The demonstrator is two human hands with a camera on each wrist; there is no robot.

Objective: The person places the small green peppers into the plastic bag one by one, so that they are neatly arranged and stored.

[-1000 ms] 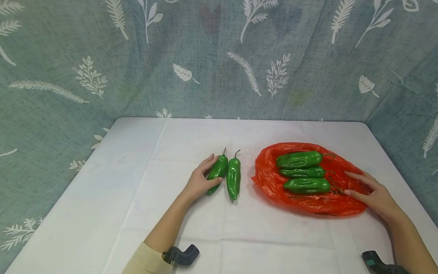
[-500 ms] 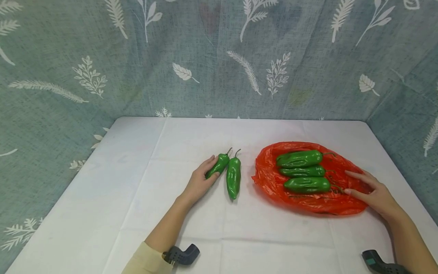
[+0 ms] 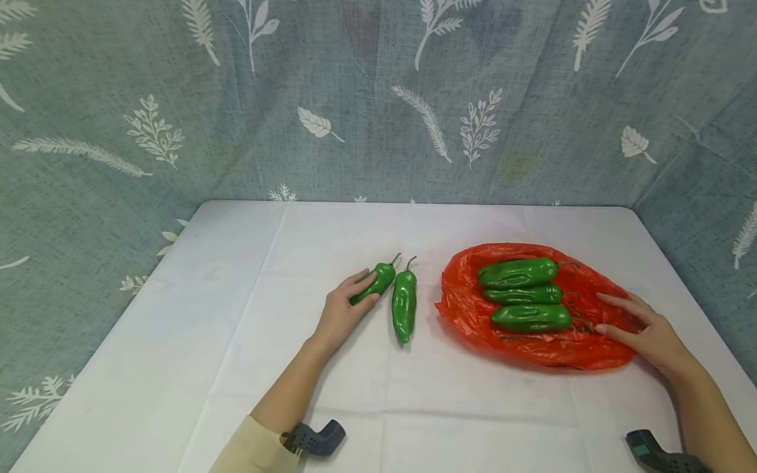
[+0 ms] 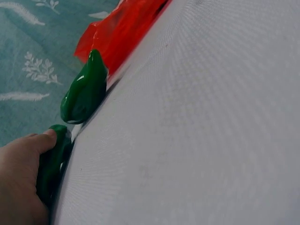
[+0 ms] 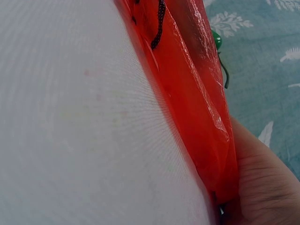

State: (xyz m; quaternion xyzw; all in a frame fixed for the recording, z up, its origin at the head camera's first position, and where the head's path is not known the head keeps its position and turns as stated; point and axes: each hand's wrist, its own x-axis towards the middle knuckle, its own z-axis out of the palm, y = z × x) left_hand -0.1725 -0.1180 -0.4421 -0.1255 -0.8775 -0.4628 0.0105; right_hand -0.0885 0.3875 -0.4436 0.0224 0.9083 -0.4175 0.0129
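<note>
Two green chili peppers lie on the white tablecloth left of a red plastic bag. My left hand [image 3: 343, 312] holds the left chili pepper [image 3: 380, 278], thumb on its near side, fingers over its far side; its lower end is hidden. The other loose chili pepper [image 3: 404, 307] lies just right of it, stem away from me. On the flattened red plastic bag [image 3: 467, 335] three more peppers [image 3: 526, 295] lie stacked in a row, stems to the right. My right hand [image 3: 653, 335] rests at the bag's right end, thumb and fingers spread apart. In the left wrist view, the thumb touches the held pepper [image 4: 52, 164].
The white tablecloth [image 3: 473, 420] covers the table, whose back edge meets a green leaf-patterned cloth [image 3: 378, 131]. That cloth also hangs at both sides. Dark camera mounts sit on the left wrist [image 3: 316, 439] and the right wrist [image 3: 662, 453].
The left pepper has tilted, its stem end swinging right toward the other loose pepper. My left hand now covers more of its lower end. My right hand and the bag have stayed put.
</note>
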